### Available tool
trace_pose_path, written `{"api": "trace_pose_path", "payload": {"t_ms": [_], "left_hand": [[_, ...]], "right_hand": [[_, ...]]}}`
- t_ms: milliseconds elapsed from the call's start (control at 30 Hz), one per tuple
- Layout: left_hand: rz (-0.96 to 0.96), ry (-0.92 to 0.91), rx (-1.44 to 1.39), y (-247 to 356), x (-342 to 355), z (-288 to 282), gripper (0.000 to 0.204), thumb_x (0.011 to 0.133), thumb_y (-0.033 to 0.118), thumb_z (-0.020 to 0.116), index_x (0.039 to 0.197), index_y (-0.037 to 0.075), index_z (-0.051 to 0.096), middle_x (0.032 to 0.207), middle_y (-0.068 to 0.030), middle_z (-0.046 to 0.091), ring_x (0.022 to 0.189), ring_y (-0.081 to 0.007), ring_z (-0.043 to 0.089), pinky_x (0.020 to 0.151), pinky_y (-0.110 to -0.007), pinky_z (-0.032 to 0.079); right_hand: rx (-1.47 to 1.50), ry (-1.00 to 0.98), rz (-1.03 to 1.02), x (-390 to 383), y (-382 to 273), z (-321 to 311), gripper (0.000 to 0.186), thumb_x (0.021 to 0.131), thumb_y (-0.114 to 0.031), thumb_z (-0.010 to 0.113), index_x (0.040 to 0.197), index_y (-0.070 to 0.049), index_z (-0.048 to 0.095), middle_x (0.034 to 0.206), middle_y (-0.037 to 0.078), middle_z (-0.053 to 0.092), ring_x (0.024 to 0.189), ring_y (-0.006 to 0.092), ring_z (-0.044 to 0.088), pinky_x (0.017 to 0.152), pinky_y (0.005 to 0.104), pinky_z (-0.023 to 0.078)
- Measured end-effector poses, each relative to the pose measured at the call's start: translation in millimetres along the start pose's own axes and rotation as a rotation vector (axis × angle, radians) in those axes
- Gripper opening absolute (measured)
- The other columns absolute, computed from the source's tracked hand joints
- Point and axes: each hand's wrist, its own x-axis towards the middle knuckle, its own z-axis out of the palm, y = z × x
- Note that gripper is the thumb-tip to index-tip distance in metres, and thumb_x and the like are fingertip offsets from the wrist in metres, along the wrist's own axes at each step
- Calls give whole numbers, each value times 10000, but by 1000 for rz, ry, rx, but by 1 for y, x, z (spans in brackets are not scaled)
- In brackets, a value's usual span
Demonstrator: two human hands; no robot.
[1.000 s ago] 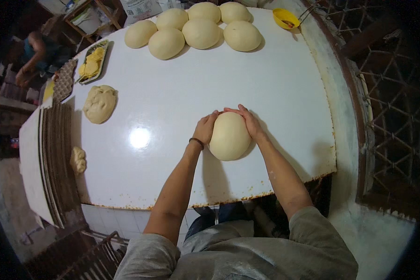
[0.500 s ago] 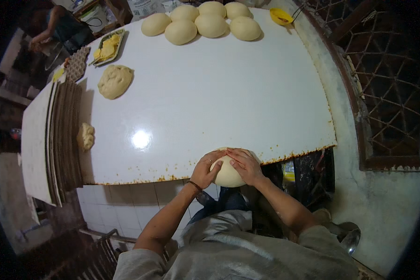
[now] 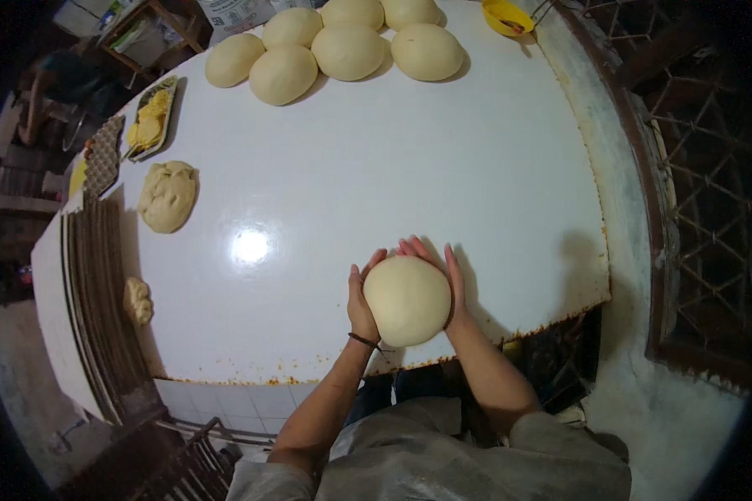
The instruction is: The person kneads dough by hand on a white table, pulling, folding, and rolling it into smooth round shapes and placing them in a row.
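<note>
A smooth, round ball of pale dough (image 3: 408, 302) is cupped between my two hands at the near edge of the white table (image 3: 351, 184). My left hand (image 3: 361, 305) wraps its left side, and my right hand (image 3: 455, 288) holds its right side. Some fingertips show past the far side of the ball; the palms are partly hidden by it. Whether the ball is raised off the table I cannot tell. Several similar dough balls (image 3: 351, 53) sit grouped at the far edge.
At the left lie a lumpy dough mass (image 3: 168, 197), a small dough piece (image 3: 138, 301) and a tray of yellow fat (image 3: 149, 121). A stack of boards (image 3: 92, 309) borders that side, near an egg tray (image 3: 104, 156). A yellow bowl (image 3: 507, 17) stands far right.
My hands have gone from lying over the top of the dough ball to cupping its sides. The ball shows more fully, farther in over the table edge. The whole view has shifted.
</note>
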Motion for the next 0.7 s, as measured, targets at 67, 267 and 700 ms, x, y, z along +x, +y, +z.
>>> {"api": "trace_pose_path", "payload": {"t_ms": [67, 267, 700], "left_hand": [[74, -22, -99, 1, 10, 19, 719, 1173, 528, 256, 1590, -18, 468, 1631, -139, 509, 1453, -256, 515, 1228, -399, 403], [309, 215, 499, 64, 104, 64, 679, 1180, 484, 276, 1636, -9, 378, 1649, -146, 463, 1559, -272, 379, 1288, -441, 315], [111, -47, 1134, 77, 110, 40, 590, 1154, 474, 374, 1423, 65, 704, 1305, -172, 752, 1231, -262, 683, 1088, -365, 498]], "right_hand": [[-53, -142, 133, 72, -40, 0, 815, 1106, -637, 401, 1662, -42, 368, 1662, 169, 462, 1547, 287, 419, 1277, 459, 349], [-1033, -266, 130, 257, -149, -3, 614, 1151, -462, 424, 1484, 17, 613, 1440, 157, 685, 1366, 236, 603, 1193, 376, 446], [-858, 61, 275, 140, -73, -21, 670, 1076, -602, 494, 1358, -55, 760, 1286, 135, 741, 1229, 224, 616, 1149, 355, 415]]}}
